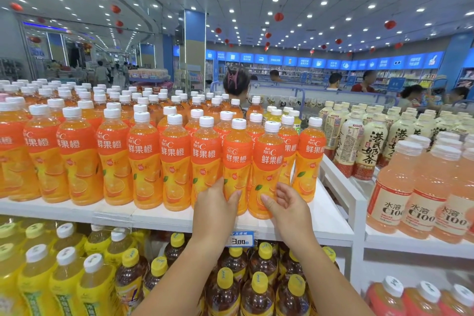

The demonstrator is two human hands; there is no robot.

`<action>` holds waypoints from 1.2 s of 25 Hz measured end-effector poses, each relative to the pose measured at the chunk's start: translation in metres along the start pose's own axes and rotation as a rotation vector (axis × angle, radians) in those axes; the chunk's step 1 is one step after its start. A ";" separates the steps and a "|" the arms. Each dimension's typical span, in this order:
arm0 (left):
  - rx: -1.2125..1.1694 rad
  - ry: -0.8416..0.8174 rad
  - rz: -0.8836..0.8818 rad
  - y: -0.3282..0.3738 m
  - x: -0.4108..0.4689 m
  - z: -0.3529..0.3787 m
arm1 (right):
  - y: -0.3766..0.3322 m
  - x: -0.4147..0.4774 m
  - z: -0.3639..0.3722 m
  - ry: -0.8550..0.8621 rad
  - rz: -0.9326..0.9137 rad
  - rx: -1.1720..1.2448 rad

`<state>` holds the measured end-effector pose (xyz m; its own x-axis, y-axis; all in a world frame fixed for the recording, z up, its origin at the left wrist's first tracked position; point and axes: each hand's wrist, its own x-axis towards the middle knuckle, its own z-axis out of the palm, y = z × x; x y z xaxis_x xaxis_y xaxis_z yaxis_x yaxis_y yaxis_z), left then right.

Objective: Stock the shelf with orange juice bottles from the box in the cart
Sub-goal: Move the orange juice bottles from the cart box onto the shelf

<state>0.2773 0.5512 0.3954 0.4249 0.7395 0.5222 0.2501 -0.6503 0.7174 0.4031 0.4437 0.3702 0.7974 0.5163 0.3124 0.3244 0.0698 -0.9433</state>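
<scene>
Two orange juice bottles are gripped low down at the front edge of the white shelf (331, 223): the left hand (215, 202) is wrapped round one orange juice bottle (237, 161), the right hand (287, 202) round its neighbour bottle (268, 164). More juice bottles (112, 156) are lined up left of the hands; pale pink drinks (410, 192) are parked off right.

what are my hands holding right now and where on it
Each hand grips an orange juice bottle by its lower body: left hand on one bottle, right hand on its neighbour.
</scene>
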 end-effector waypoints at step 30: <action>-0.361 -0.536 -0.033 -0.025 -0.030 -0.047 | -0.042 -0.075 0.011 0.045 0.089 -0.244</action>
<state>0.2171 0.5533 0.3833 0.8211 0.5078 0.2608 0.0022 -0.4598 0.8880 0.3242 0.4113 0.3851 0.8483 0.4722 0.2395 0.3610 -0.1849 -0.9141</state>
